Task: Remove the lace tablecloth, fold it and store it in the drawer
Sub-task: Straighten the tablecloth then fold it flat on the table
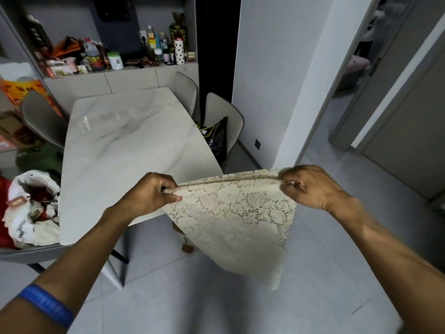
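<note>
Cream openwork lace tablecloth (pixel 231 218), folded, hangs in air off the near corner of the glossy white marble-look counter (pixel 125 145). Left hand (pixel 147 196) and right hand (pixel 310 186) each pinch one end of the taut top fold edge, fingers curled tight. Ragged lower edge dangles above open grey tiled floor (pixel 216 304).
</note>
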`<control>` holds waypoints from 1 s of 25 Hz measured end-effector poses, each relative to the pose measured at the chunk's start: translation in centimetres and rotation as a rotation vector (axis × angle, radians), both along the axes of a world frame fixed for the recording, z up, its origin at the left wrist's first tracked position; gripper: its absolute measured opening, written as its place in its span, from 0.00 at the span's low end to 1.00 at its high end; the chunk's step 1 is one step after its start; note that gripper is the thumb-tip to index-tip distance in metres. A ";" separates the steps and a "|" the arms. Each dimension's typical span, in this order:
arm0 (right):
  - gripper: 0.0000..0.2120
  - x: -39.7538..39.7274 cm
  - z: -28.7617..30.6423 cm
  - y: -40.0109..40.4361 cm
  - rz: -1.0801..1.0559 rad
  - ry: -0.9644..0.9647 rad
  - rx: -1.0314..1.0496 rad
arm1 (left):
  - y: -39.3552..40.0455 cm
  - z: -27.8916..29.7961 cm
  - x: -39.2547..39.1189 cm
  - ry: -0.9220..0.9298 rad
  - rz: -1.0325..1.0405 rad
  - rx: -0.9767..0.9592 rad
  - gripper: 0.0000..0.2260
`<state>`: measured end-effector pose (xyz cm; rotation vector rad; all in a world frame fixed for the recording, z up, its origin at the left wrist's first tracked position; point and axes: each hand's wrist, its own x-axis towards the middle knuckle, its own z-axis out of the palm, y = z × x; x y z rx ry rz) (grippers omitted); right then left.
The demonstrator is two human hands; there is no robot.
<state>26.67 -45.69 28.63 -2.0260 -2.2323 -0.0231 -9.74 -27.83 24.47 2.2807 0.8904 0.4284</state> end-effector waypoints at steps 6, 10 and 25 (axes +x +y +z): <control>0.23 2.0 -1.1 -1.1 0.010 0.128 -0.036 | 0.1 0.5 0.2 -0.094 0.013 -0.043 0.12; 0.13 2.4 -1.8 -1.1 0.081 0.103 0.025 | 0.7 1.5 0.1 -0.187 0.058 -0.061 0.07; 0.09 1.3 -3.5 0.7 -0.243 1.044 0.226 | 1.1 -0.2 -2.0 -0.567 0.230 -0.316 0.15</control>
